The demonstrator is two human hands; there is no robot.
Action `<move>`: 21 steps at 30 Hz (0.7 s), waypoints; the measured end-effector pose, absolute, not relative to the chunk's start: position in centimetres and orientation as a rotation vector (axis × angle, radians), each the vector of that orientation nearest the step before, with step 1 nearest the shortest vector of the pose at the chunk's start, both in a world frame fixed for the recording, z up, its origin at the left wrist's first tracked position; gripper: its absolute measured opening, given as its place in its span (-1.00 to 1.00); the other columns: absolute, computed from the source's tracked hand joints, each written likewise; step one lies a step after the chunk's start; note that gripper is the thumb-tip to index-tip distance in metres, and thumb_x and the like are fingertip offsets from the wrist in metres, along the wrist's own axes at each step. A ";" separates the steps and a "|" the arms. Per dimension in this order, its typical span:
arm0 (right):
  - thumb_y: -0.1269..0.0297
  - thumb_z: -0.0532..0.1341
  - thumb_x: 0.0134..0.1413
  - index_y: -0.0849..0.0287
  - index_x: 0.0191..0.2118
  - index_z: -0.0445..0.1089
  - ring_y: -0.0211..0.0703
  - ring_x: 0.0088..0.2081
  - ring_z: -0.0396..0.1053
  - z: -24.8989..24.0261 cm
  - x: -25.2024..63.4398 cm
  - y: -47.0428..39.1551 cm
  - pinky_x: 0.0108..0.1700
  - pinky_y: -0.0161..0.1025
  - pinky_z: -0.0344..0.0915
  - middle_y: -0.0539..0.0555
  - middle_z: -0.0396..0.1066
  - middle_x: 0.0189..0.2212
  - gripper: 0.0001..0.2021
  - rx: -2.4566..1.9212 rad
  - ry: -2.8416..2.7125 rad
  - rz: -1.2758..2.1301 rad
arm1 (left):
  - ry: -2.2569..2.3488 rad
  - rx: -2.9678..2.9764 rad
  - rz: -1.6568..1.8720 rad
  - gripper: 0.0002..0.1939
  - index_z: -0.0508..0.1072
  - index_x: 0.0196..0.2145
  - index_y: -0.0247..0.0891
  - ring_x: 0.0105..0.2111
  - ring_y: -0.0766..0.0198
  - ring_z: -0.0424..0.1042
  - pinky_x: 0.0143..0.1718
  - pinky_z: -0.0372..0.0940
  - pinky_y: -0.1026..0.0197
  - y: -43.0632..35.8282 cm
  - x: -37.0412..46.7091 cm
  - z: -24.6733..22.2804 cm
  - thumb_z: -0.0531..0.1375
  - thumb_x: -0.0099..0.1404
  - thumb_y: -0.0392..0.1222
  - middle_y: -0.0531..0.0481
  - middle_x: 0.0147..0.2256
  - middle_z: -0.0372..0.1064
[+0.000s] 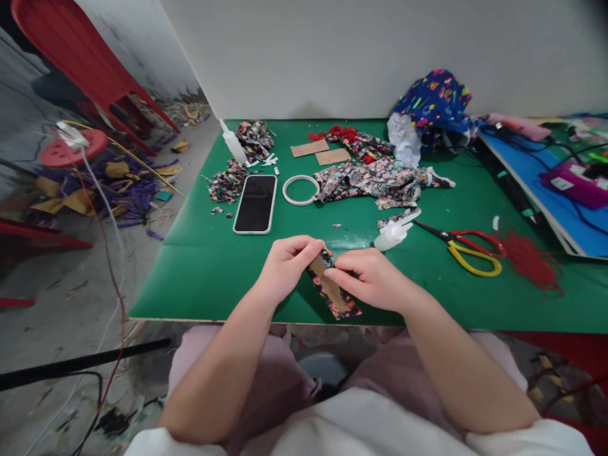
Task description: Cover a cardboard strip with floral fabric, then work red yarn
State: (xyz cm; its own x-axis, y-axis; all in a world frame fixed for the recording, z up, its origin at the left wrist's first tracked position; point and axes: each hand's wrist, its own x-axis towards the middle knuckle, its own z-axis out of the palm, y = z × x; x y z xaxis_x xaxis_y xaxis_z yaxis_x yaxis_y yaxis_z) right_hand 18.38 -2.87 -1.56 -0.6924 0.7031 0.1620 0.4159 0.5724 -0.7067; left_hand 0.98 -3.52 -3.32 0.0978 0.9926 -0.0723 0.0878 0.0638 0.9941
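Between my hands, over the table's front edge, is a brown cardboard strip with dark floral fabric (334, 292) folded around its edges. My left hand (292, 261) pinches its upper left end between thumb and fingers. My right hand (368, 273) is closed on its upper right side, with the thumb lying on the cardboard. Just beyond my right hand a white glue bottle (391, 237) lies tilted on the table. Scissors (468, 247) with one red and one yellow handle rest to the right. The fingertips under the strip are hidden.
On the green table (190, 272) lie a phone (255, 204), a white ring (301, 190), floral cloth (365, 180), two cardboard pieces (310, 148) and another glue bottle (232, 142). Red thread (532, 263) and a blue folder (546, 196) are at right. A red chair (80, 57) stands left.
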 end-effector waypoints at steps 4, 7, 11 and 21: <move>0.26 0.03 0.18 0.18 -0.62 0.06 -0.39 -0.58 0.04 -1.6 18.4 -2.9 -0.47 -0.36 -0.04 -0.10 0.09 -0.67 -0.65 -0.887 -2.386 0.892 | 1.220 1.299 1.069 -0.70 0.51 -0.50 -0.30 -0.60 0.41 0.24 -0.57 0.16 0.36 -3.6 1.0 -3.4 0.17 0.15 -0.01 0.05 -0.58 0.37; 0.26 0.02 0.19 0.18 -0.62 0.08 -0.38 -0.57 0.06 -1.7 18.5 -2.9 -0.47 -0.35 -0.04 -0.09 0.12 -0.67 -0.65 -0.887 -2.403 0.890 | 1.268 1.360 1.063 -0.72 0.53 -0.50 -0.30 -0.59 0.39 0.27 -0.57 0.16 0.36 -3.7 1.0 -3.3 0.16 0.15 -0.03 0.03 -0.57 0.40; 0.25 0.02 0.19 0.18 -0.61 0.08 -0.39 -0.58 0.06 -1.7 18.5 -2.8 -0.48 -0.36 -0.04 -0.09 0.13 -0.66 -0.65 -0.892 -2.394 0.893 | 1.265 1.356 1.058 -0.72 0.53 -0.49 -0.29 -0.57 0.39 0.29 -0.54 0.18 0.36 -3.6 0.9 -3.3 0.16 0.16 -0.04 0.03 -0.56 0.41; 0.26 0.00 0.21 0.19 -0.58 0.15 -0.35 -0.54 0.13 -1.8 18.6 -2.7 -0.45 -0.32 -0.04 -0.06 0.17 -0.64 -0.67 -0.941 -2.497 0.791 | 1.241 1.257 1.028 -0.65 0.52 -0.47 -0.32 -0.58 0.39 0.27 -0.57 0.17 0.36 -3.4 1.0 -3.6 0.15 0.17 0.04 0.03 -0.56 0.39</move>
